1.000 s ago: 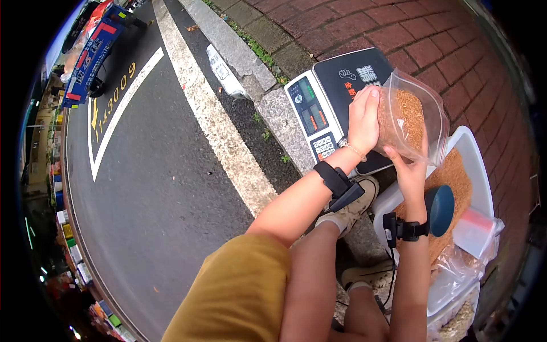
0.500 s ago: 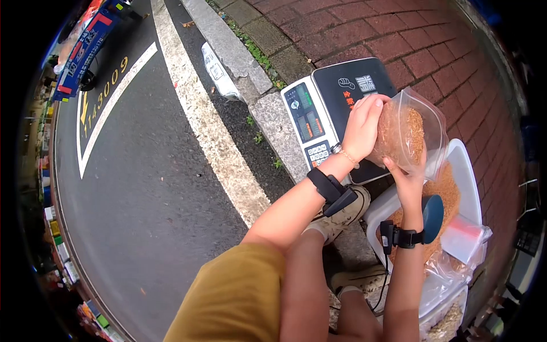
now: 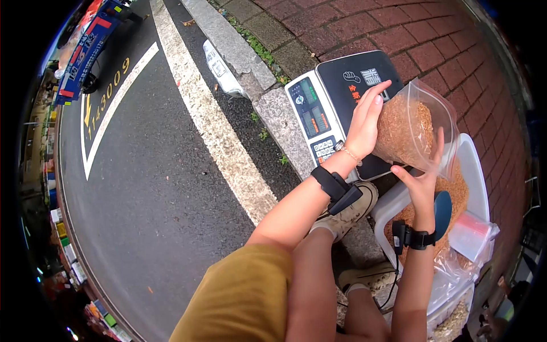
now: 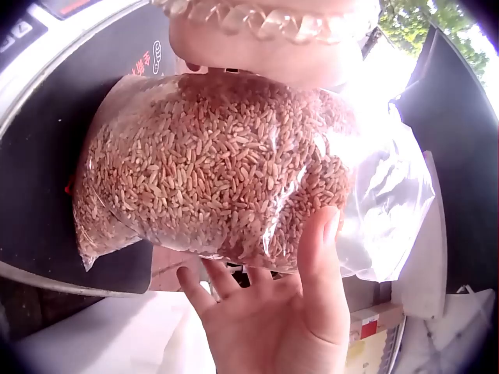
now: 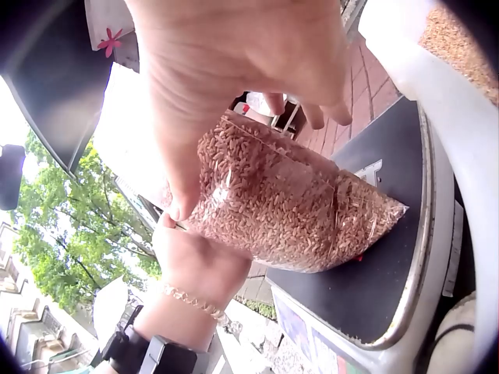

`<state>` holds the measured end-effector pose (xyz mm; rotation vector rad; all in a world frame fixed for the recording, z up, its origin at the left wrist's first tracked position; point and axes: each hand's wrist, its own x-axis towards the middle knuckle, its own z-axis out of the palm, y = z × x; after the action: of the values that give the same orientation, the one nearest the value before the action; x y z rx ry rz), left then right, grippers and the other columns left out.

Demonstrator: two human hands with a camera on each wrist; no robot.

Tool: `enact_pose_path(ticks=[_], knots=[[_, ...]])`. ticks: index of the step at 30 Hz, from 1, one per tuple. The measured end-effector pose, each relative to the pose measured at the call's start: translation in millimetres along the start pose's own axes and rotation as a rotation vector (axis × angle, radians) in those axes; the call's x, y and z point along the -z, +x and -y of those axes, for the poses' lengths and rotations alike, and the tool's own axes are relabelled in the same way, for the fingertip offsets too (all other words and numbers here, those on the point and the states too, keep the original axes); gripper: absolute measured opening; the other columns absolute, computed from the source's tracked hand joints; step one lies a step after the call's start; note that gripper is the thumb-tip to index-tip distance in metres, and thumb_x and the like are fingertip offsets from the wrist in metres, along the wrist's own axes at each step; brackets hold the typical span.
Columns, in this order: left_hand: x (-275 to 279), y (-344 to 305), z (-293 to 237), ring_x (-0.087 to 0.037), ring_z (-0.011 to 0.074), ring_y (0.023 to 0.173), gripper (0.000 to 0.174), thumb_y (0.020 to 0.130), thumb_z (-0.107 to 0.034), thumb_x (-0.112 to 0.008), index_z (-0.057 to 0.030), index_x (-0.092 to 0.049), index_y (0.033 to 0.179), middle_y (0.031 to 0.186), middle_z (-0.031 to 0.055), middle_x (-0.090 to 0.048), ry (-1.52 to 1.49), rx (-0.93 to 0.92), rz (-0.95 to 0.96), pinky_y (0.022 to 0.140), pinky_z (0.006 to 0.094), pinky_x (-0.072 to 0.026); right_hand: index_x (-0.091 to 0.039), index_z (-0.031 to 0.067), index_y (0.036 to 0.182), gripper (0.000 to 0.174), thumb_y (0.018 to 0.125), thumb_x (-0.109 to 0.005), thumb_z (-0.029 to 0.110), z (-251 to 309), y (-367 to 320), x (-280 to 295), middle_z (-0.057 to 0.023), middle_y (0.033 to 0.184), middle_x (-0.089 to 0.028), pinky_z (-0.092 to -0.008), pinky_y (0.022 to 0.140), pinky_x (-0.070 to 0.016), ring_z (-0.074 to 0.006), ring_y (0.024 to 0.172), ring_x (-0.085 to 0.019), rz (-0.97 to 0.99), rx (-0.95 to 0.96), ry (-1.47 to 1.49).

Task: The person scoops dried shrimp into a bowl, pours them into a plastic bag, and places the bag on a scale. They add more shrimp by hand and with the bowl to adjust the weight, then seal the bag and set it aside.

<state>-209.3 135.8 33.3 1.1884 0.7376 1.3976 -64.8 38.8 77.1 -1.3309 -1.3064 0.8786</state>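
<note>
A clear zip-top bag [image 3: 401,128] of reddish-brown rice lies on the dark platform of a digital scale [image 3: 342,71], its open mouth towards the right. My left hand [image 3: 364,125], wearing a beaded bracelet, lies along the bag's left side with fingers straight. Seen from the left wrist, the rice [image 4: 210,164] fills most of the bag. My right hand [image 3: 421,182] is at the bag's near right side, thumb and fingers spread apart. The right thumb [image 4: 321,265] is right at the plastic, while the other fingers reach underneath and are partly hidden.
Close by the scale stands a white tub [image 3: 481,171] of brown grain, holding a teal bowl [image 3: 442,214] and a packet of plastic bags [image 3: 470,232]. Shoes [image 3: 356,205] are near the scale's front edge. A kerb [image 3: 279,122] separates brick paving from the road.
The right hand's thumb and fingers have spread wider, and the hand has shifted slightly down the bag. More of the rice shows between the hands. The left hand's fingers have straightened.
</note>
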Motion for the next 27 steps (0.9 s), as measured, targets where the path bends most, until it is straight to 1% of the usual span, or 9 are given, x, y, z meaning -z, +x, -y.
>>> enact_pose_path(ticks=[1, 3, 7, 9, 12, 16, 23, 25, 27], knots=[[-2, 0, 0, -0.042, 0.0210, 0.131, 0.056, 0.104, -0.044, -0.031, -0.0013, -0.049, 0.136, 0.138, 0.0137, -0.049, 0.000, 0.000, 0.000, 0.112, 0.0332, -0.0270, -0.009, 0.0132, 0.154, 0.123, 0.061, -0.090, 0.007, 0, 0, 0, -0.0161, 0.155, -0.020, -0.0437, 0.109, -0.0408, -0.0279, 0.137, -0.035, 0.003, 0.001, -0.006], [-8, -2, 1, -0.045, 0.0314, 0.129, 0.050, 0.103, -0.037, -0.033, -0.0012, -0.051, 0.133, 0.136, 0.0177, -0.051, -0.072, 0.032, -0.034, 0.111, 0.0367, -0.0281, -0.009, 0.0137, 0.155, 0.125, 0.060, -0.090, 0.008, -3, -1, 2, -0.0162, 0.155, -0.020, -0.0447, 0.110, -0.0407, -0.0284, 0.137, -0.034, -0.002, -0.003, -0.007], [-9, -4, 1, -0.044, 0.0319, 0.130, 0.049, 0.103, -0.036, -0.033, -0.0013, -0.050, 0.134, 0.136, 0.0181, -0.051, -0.071, 0.035, -0.009, 0.111, 0.0369, -0.0267, -0.009, 0.0136, 0.154, 0.125, 0.060, -0.091, 0.009, -7, -2, 2, -0.0158, 0.155, -0.020, -0.0444, 0.110, -0.0403, -0.0285, 0.137, -0.035, 0.011, 0.033, -0.022], [-6, -4, -2, -0.045, 0.0337, 0.129, 0.047, 0.102, -0.033, -0.035, -0.0009, -0.052, 0.132, 0.134, 0.0190, -0.052, 0.059, -0.020, -0.027, 0.110, 0.0378, -0.0286, -0.009, 0.0135, 0.154, 0.125, 0.059, -0.091, 0.009, -7, -2, 1, -0.0157, 0.155, -0.021, -0.0443, 0.110, -0.0403, -0.0284, 0.137, -0.036, 0.013, 0.034, -0.006], [-1, -3, -6, -0.046, 0.0355, 0.127, 0.044, 0.101, -0.031, -0.037, -0.0003, -0.053, 0.129, 0.132, 0.0201, -0.053, 0.182, -0.107, -0.071, 0.109, 0.0391, -0.0307, -0.009, 0.0124, 0.154, 0.126, 0.059, -0.091, 0.009, -6, -4, -1, -0.0148, 0.155, -0.021, -0.0438, 0.109, -0.0406, -0.0281, 0.137, -0.036, 0.008, -0.010, 0.066], [-1, -3, -11, -0.047, 0.0360, 0.126, 0.043, 0.100, -0.029, -0.039, 0.0000, -0.054, 0.128, 0.131, 0.0205, -0.054, 0.204, -0.109, -0.075, 0.108, 0.0398, -0.0320, -0.009, 0.0098, 0.154, 0.124, 0.060, -0.090, 0.007, -7, -3, -2, -0.0140, 0.155, -0.021, -0.0420, 0.109, -0.0408, -0.0267, 0.135, -0.038, 0.008, -0.039, 0.059], [-7, -4, -16, -0.051, 0.0340, 0.122, 0.042, 0.101, -0.029, -0.039, 0.0000, -0.055, 0.126, 0.126, 0.0195, -0.057, 0.124, -0.076, -0.071, 0.105, 0.0382, -0.0347, -0.009, 0.0088, 0.154, 0.122, 0.062, -0.089, 0.004, -7, -3, -9, -0.0150, 0.150, -0.031, -0.0398, 0.108, -0.0417, -0.0259, 0.131, -0.045, 0.015, -0.049, 0.091], [-10, -2, -18, -0.054, 0.0320, 0.117, 0.043, 0.102, -0.031, -0.038, 0.0007, -0.056, 0.124, 0.123, 0.0190, -0.059, -0.054, 0.001, 0.005, 0.102, 0.0368, -0.0376, -0.009, 0.0085, 0.154, 0.121, 0.063, -0.088, 0.004, -8, -2, -12, -0.0154, 0.149, -0.033, -0.0396, 0.108, -0.0417, -0.0258, 0.130, -0.045, 0.010, -0.061, 0.123], [-10, 0, -21, -0.051, 0.0179, 0.119, 0.052, 0.104, -0.040, -0.034, 0.0018, -0.050, 0.131, 0.129, 0.0111, -0.056, -0.047, 0.035, 0.118, 0.105, 0.0305, -0.0351, -0.011, 0.0069, 0.153, 0.114, 0.067, -0.086, 0.001, -12, -3, -12, -0.0159, 0.145, -0.038, -0.0391, 0.107, -0.0421, -0.0256, 0.130, -0.045, -0.004, -0.068, 0.054]])
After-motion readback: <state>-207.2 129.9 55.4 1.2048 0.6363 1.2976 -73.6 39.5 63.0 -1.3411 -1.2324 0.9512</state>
